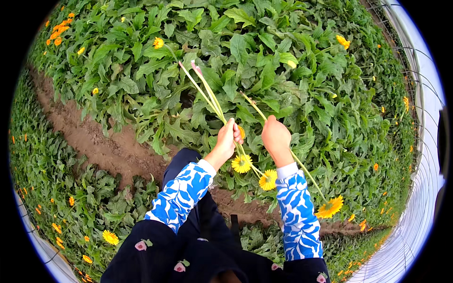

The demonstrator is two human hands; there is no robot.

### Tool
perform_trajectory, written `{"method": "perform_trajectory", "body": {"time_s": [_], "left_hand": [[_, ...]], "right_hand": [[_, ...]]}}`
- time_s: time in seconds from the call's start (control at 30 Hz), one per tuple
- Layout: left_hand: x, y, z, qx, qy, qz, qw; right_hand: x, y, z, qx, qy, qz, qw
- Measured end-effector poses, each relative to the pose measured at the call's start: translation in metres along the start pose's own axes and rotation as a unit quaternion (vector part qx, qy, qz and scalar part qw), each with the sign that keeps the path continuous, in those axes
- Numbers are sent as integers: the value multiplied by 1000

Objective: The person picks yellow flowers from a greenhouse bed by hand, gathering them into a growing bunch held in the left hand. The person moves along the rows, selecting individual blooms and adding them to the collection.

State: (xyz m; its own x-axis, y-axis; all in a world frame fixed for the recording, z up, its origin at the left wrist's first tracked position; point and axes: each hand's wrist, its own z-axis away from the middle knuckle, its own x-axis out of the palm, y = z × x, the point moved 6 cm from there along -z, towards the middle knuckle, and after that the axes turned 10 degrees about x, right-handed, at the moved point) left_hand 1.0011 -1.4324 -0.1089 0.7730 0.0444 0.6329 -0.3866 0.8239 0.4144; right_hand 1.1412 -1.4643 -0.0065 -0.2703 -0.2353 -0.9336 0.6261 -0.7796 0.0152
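Observation:
My left hand (228, 140) is closed around several pale green stems (208, 93) of cut gerbera daisies. The stem ends, some pinkish, point up and away, while yellow blooms (241, 163) hang below the fist. Another yellow bloom (268, 179) lies lower right of them. To the right, my right hand (276, 138) grips one gerbera stem (307, 172). Its cut end sticks out above the fist, and its large yellow-orange flower (329, 207) hangs beside my right sleeve. The two hands are apart, above the leaves.
A dense bed of leafy gerbera plants (237, 49) fills the ground ahead. A bare soil path (102, 148) runs at the left and under me. Orange flowers (58, 32) stand at the upper left. White plastic sheeting with thin hoops (424, 141) borders the right side.

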Motion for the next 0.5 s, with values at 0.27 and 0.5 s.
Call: {"method": "perform_trajectory", "body": {"time_s": [0.27,0.5], "left_hand": [[5,-21,120,-27,-80,-31,996],[90,-28,233,-4,-241,-135,961]], "right_hand": [[-30,107,166,63,13,-531,845],[-52,104,237,-31,127,-590,796]]}}
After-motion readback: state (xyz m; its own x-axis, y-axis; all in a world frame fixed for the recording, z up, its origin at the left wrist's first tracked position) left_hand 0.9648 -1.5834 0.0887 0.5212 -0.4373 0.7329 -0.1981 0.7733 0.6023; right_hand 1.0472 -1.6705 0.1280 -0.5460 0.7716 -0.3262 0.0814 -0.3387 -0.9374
